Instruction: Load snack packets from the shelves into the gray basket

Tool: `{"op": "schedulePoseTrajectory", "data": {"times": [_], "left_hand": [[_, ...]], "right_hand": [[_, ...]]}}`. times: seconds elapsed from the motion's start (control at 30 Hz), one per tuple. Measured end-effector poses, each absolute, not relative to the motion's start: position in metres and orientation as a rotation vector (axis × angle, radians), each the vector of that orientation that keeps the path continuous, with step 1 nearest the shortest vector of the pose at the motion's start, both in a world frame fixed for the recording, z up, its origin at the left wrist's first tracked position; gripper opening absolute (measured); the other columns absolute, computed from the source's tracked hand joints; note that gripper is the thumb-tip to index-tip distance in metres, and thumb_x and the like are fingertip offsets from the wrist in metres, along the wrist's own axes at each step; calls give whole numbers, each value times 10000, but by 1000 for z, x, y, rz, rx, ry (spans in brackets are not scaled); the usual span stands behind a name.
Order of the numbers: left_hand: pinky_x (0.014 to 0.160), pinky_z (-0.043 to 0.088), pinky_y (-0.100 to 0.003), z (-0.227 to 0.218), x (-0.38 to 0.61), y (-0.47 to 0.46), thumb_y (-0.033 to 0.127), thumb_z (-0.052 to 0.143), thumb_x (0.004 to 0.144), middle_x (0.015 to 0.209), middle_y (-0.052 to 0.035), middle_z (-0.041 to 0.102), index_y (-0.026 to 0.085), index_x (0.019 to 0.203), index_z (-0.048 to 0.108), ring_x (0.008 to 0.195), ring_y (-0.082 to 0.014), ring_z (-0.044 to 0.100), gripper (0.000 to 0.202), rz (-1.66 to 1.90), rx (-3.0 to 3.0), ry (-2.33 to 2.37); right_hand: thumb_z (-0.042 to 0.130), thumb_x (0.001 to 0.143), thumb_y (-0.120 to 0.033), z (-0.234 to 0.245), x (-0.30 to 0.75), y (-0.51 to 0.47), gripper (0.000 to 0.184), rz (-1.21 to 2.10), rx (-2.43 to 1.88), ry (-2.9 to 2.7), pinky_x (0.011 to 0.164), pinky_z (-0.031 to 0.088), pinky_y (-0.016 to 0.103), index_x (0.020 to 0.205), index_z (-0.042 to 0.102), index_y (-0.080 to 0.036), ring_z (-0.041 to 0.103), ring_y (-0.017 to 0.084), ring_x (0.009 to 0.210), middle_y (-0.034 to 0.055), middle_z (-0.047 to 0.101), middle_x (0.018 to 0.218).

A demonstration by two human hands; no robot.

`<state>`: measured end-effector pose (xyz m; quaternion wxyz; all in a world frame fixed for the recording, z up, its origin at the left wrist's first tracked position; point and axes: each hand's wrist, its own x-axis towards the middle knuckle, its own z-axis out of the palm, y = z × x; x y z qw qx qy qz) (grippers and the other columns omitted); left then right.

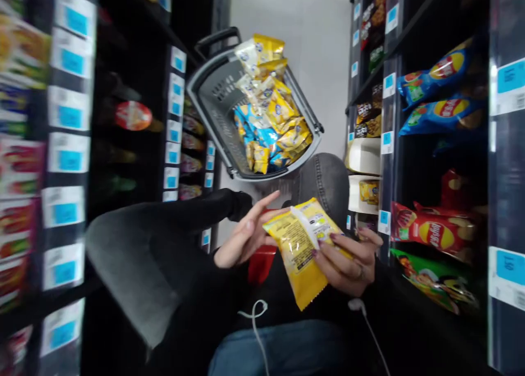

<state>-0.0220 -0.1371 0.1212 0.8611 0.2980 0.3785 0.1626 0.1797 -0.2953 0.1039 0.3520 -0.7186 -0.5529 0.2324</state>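
My right hand (pixel 348 261) grips a yellow snack bag (pixel 301 247) by its right side, the printed back with its white seam turned up. Beside the bag's left edge, my left hand (pixel 250 231) has its fingers stretched out; whether it touches the bag I cannot tell. Beyond my hands a grey shopping basket (pixel 211 130) stands on the floor, holding several yellow snack bags (pixel 281 111) and blue snack bags (pixel 256 127) heaped toward its right side.
Shelves with price tags (pixel 68 160) line both sides closely. On the right lie blue chip bags (pixel 445 111), a red chip bag (pixel 435 231) and a green bag (pixel 435 280). White bins (pixel 364 156) sit low there. A white cord (pixel 258 332) hangs over my lap.
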Motion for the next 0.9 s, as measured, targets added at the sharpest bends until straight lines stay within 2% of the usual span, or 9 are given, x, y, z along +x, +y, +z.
{"op": "schedulePoseTrajectory", "data": {"times": [0.07, 0.17, 0.27, 0.33, 0.4, 0.5, 0.63, 0.8, 0.9], "left_hand": [[791, 509, -383, 131, -30, -141, 522, 660, 656, 1182, -143, 586, 236, 1319, 410, 991, -287, 606, 764, 330, 592, 735], [743, 501, -303, 133, -49, -146, 286, 748, 604, 1028, -104, 650, 172, 1080, 606, 877, -221, 631, 509, 355, 616, 797], [670, 482, -255, 129, -60, -152, 215, 758, 578, 890, -50, 659, 152, 914, 640, 753, -157, 617, 361, 481, 629, 880], [678, 470, -250, 129, -60, -155, 206, 771, 552, 861, -36, 643, 143, 848, 634, 753, -147, 598, 332, 613, 676, 917], [692, 462, -250, 130, -56, -157, 200, 784, 525, 881, -35, 624, 136, 784, 614, 784, -149, 583, 317, 702, 746, 934], [721, 456, -264, 132, -51, -159, 198, 788, 512, 996, -55, 589, 134, 730, 574, 865, -169, 572, 312, 725, 810, 916], [827, 432, -325, 127, -49, -162, 199, 787, 491, 1095, -92, 546, 128, 649, 530, 1000, -222, 539, 310, 713, 896, 973], [913, 385, -380, 118, -50, -163, 226, 763, 504, 998, -82, 557, 137, 563, 516, 1009, -236, 529, 269, 742, 1071, 1127], [933, 373, -373, 119, -52, -162, 245, 764, 517, 1030, -99, 546, 134, 532, 534, 1048, -249, 516, 256, 755, 1123, 1102]], "right_hand": [[557, 806, -316, 113, 161, -281, 169, 534, -1676, -1692, 937, 384, 398, 888, 636, -442, 596, 158, 864, -81, 678, 783], [563, 787, -251, 122, 145, -260, 291, 378, -1417, -1927, 965, 348, 399, 974, 603, -470, 575, 151, 891, -95, 679, 884], [575, 747, -317, 127, 137, -249, 318, 392, -1394, -1765, 967, 343, 458, 1058, 586, -381, 506, 223, 1041, -5, 596, 1109], [522, 773, -404, 129, 130, -248, 367, 573, -1414, -1473, 903, 412, 453, 1123, 538, -294, 486, 257, 1086, 74, 502, 1194], [478, 805, -457, 130, 123, -249, 411, 791, -1384, -1204, 798, 482, 398, 1157, 477, -244, 541, 242, 1016, 111, 495, 1152], [557, 794, -399, 131, 113, -251, 354, 972, -1393, -1047, 732, 506, 330, 1099, 496, -231, 600, 204, 901, 82, 580, 1027], [615, 771, -292, 128, 113, -253, 131, 1007, -1549, -1067, 707, 509, 302, 875, 634, -215, 627, 179, 811, 42, 664, 867], [630, 756, -285, 118, 116, -255, 108, 992, -1618, -1048, 676, 516, 310, 787, 684, -197, 648, 185, 756, 53, 699, 824], [653, 728, -291, 117, 115, -252, 106, 1012, -1597, -1006, 654, 514, 300, 747, 686, -192, 650, 179, 715, 44, 703, 786]]}}
